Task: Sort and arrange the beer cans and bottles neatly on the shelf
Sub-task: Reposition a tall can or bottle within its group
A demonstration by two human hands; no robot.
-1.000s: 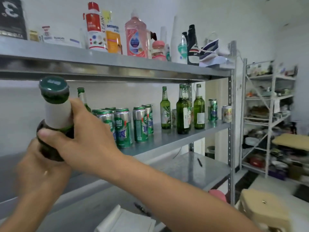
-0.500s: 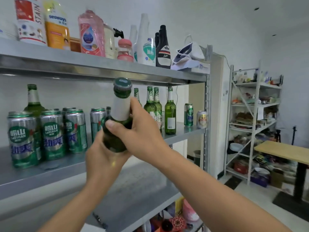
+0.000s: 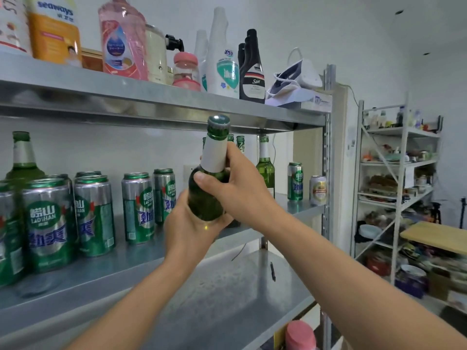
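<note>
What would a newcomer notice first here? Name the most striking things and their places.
A green beer bottle fills the centre, held by both hands: the left hand cups its base, the right hand wraps its shoulder. Left of it, green cans stand on the middle shelf; cleaning bottles line the shelf above.

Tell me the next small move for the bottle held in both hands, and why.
Probably ease the bottle rightward and set it upright beside the standing green bottles on the middle shelf. The left hand and right hand hold it in the air, and cans occupy the left side.
</note>
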